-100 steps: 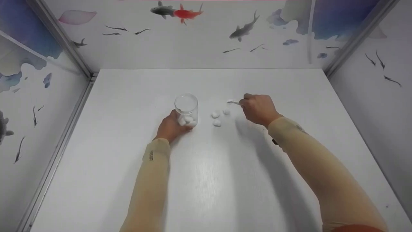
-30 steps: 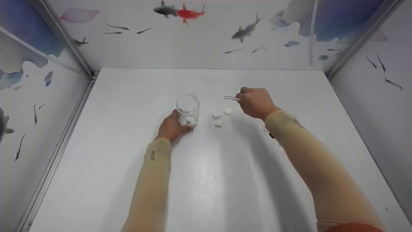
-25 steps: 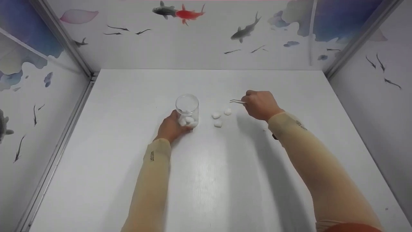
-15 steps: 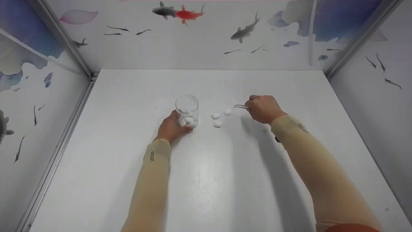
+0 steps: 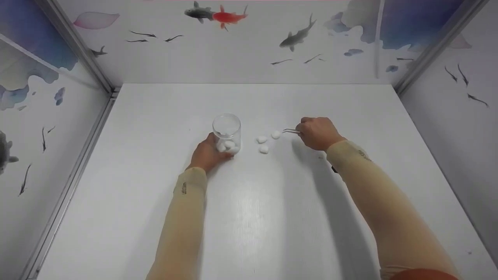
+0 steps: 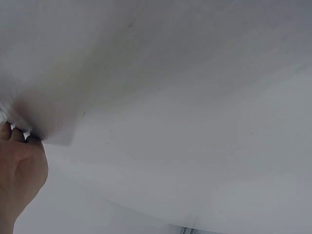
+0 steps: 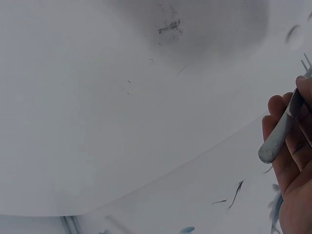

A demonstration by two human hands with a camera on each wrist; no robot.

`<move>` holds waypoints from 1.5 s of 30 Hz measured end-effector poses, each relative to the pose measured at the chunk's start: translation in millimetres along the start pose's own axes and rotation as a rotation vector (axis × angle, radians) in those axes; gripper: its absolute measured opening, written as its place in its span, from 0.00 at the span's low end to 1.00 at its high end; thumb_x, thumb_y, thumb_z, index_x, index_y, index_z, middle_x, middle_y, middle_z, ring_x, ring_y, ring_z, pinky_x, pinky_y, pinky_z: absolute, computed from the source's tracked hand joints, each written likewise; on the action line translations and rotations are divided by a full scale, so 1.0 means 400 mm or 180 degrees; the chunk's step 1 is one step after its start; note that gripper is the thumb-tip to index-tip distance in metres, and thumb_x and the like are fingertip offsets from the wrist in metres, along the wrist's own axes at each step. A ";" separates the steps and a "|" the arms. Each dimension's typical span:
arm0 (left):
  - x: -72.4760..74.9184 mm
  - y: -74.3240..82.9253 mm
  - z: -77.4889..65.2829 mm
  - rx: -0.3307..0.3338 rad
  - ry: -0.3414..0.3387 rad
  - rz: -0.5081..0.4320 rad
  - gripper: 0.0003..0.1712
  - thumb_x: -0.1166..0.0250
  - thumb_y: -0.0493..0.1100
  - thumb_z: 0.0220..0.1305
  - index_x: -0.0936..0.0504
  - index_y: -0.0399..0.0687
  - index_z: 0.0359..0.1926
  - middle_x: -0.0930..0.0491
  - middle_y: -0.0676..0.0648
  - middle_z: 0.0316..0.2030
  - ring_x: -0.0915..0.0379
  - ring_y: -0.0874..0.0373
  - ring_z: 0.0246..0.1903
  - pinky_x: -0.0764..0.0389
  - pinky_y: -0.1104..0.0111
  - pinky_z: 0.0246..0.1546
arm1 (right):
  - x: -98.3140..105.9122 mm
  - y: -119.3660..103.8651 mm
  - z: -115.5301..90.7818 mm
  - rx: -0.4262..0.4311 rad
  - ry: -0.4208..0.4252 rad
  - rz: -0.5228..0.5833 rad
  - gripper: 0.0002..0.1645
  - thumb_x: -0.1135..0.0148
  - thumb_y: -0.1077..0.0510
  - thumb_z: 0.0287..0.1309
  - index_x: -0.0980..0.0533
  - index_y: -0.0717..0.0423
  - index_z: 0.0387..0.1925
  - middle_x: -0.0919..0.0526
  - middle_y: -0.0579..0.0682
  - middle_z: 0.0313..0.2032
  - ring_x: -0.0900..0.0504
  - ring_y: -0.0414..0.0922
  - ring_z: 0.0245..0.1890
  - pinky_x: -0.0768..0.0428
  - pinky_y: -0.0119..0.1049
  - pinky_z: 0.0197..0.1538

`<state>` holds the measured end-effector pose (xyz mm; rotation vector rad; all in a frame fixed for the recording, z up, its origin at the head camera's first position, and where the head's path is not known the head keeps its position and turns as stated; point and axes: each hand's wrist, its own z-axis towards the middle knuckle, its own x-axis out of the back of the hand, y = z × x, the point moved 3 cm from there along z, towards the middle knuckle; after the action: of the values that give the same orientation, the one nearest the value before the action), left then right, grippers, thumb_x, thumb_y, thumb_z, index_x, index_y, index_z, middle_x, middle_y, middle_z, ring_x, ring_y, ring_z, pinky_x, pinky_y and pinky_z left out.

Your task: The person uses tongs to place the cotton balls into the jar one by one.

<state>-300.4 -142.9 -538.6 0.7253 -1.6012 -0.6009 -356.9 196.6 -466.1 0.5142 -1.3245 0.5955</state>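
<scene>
In the head view my left hand (image 5: 208,156) grips the lower part of a clear, lidless jar (image 5: 227,126) that stands upright. Several white cotton balls (image 5: 229,144) lie at its bottom. Metal tweezers (image 5: 291,131) are pinched in my right hand (image 5: 320,133), their tips pointing left and slightly apart. Just left of those tips lies one cotton ball (image 5: 276,134) on the table. Two more, a cotton ball (image 5: 261,139) and a nearer cotton ball (image 5: 264,149), sit between it and the jar. The right wrist view shows the tweezers' rounded rear end (image 7: 273,144) beyond my curled fingers.
The white table (image 5: 163,112) is bounded by a back wall (image 5: 249,58) and side walls printed with fish. A small speck (image 5: 320,157) lies on the table near my right wrist. Metal framing (image 5: 105,83) runs along the left corner.
Over the last second my right hand has moved the tweezers down and to the right, bringing their tips beside the rightmost cotton ball. My left hand and the jar stay in place.
</scene>
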 end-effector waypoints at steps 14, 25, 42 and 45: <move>0.007 0.003 0.000 0.0087 -0.0041 -0.0008 0.58 0.21 0.59 0.50 0.42 0.48 0.75 0.34 0.44 0.70 0.41 0.48 0.70 0.42 0.56 0.72 | -0.011 -0.011 0.021 0.0086 -0.0101 -0.0060 0.03 0.33 0.64 0.60 0.15 0.58 0.34 0.20 0.51 0.27 0.20 0.48 0.24 0.17 0.43 0.28; -0.001 -0.004 0.008 0.0103 0.0007 0.0075 0.58 0.21 0.59 0.48 0.40 0.46 0.74 0.30 0.43 0.68 0.37 0.47 0.68 0.38 0.57 0.70 | -0.030 -0.030 0.036 0.0000 -0.0252 -0.0038 0.04 0.33 0.62 0.61 0.14 0.57 0.35 0.19 0.52 0.29 0.20 0.48 0.24 0.17 0.45 0.30; -0.003 -0.007 0.009 0.0030 -0.0029 0.0062 0.61 0.21 0.59 0.49 0.44 0.44 0.76 0.35 0.43 0.71 0.41 0.48 0.70 0.42 0.58 0.72 | -0.050 -0.039 0.039 0.0061 -0.0267 -0.0122 0.05 0.35 0.64 0.61 0.15 0.58 0.32 0.19 0.52 0.28 0.22 0.48 0.21 0.17 0.45 0.28; -0.002 -0.006 0.008 0.0014 -0.0018 0.0063 0.60 0.21 0.59 0.49 0.43 0.44 0.76 0.35 0.42 0.70 0.40 0.48 0.70 0.41 0.58 0.71 | -0.055 -0.043 0.043 0.0057 -0.0226 -0.0203 0.07 0.38 0.65 0.61 0.15 0.58 0.30 0.19 0.52 0.27 0.25 0.47 0.19 0.18 0.45 0.25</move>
<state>-303.3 -144.1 -541.5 0.7110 -1.6136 -0.5857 -361.1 170.3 -484.8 0.5946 -1.3658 0.5410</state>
